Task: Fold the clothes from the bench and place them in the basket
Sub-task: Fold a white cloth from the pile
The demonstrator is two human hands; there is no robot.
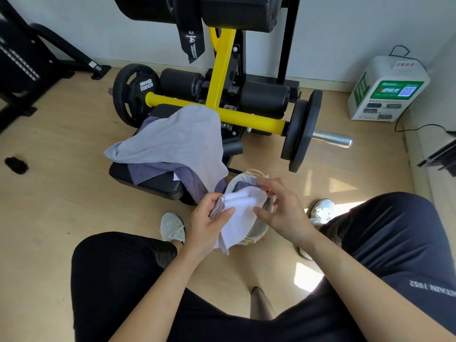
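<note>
A folded white cloth (pixel 238 213) hangs in front of me, over the small woven basket (pixel 254 175) on the floor. My left hand (pixel 209 223) grips the cloth's left edge between thumb and fingers. My right hand (pixel 283 208) is at its right side with fingers spread, fingertips touching the cloth. Something dark lies inside the basket behind the cloth. On the black bench pad (pixel 153 183) lie a light grey garment (pixel 172 141) and, under it, a purple garment (pixel 190 181) that droops toward the basket.
The bench belongs to a yellow-framed weight machine (pixel 222 77) with black plates (pixel 299 129) and a steel bar end. A white charging box (pixel 387 90) stands at the right wall. My knees and white shoes (pixel 171 227) flank the basket. A small black item (pixel 16 165) lies on the left floor.
</note>
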